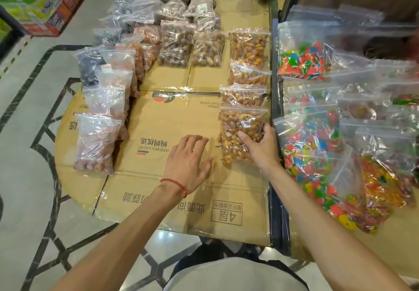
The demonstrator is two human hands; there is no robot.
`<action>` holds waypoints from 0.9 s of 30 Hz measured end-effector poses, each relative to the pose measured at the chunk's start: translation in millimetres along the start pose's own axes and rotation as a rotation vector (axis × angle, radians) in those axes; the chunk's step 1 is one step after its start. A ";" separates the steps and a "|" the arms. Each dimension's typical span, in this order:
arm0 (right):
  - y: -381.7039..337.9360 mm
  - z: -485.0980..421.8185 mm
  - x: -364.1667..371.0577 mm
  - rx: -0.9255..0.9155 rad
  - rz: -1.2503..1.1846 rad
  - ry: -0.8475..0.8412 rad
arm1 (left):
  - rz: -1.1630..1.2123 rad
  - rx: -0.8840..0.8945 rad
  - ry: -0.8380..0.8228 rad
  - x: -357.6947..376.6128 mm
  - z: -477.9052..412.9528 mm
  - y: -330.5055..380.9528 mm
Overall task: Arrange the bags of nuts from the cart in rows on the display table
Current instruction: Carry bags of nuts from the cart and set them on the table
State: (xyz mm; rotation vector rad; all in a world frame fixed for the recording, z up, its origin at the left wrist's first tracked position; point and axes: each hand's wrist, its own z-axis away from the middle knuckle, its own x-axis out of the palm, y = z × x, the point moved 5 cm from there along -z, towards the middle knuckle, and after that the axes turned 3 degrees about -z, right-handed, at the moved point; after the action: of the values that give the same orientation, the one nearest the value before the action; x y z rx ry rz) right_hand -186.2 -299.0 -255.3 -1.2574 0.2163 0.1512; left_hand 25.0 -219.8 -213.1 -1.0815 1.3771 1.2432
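Right hand (260, 146): gripping nearest bag of nuts (240, 129) by right edge (thumb on top).
Left hand (188, 163): spread, empty, over counter (158, 120).

A bare lane of cardboard-covered tabletop (163, 118) runs down the middle, open from the near edge. Bags of reddish nuts (97, 141) wall its left side, bags of yellow-brown nuts (246, 73) its right; more nut bags (174, 48) close the far end. A dark rail (275, 177) and candy bags (310, 141) block the right.
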 end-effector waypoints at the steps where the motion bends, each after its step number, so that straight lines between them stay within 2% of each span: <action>1: 1.4 1.3 -1.3 -0.011 0.045 0.035 | -0.005 0.002 -0.007 -0.6 1.1 1.1; 7: 11.3 11.4 -10.7 0.033 0.110 0.029 | -0.051 0.020 -0.030 -1.0 6.2 9.7; 11: 1.9 32.7 -22.9 0.008 0.250 -0.166 | -0.069 0.033 -0.029 -1.8 6.1 29.2; 17: -7.7 74.4 -60.3 -0.287 0.460 -0.197 | -0.108 0.106 -0.020 -5.7 5.9 71.5; 22: -13.6 103.8 -110.4 -0.535 0.825 0.008 | -0.147 0.212 0.005 -7.3 4.3 107.4; 27: -4.8 135.1 -146.8 -0.561 1.112 0.166 | -0.126 0.380 0.015 -8.2 6.5 141.8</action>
State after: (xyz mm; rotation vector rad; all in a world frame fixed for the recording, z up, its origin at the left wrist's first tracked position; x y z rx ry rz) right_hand -316.8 -170.9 -175.5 -1.5769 1.0640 1.1236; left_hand -112.8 -200.4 -183.7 -0.8953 1.4605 0.8401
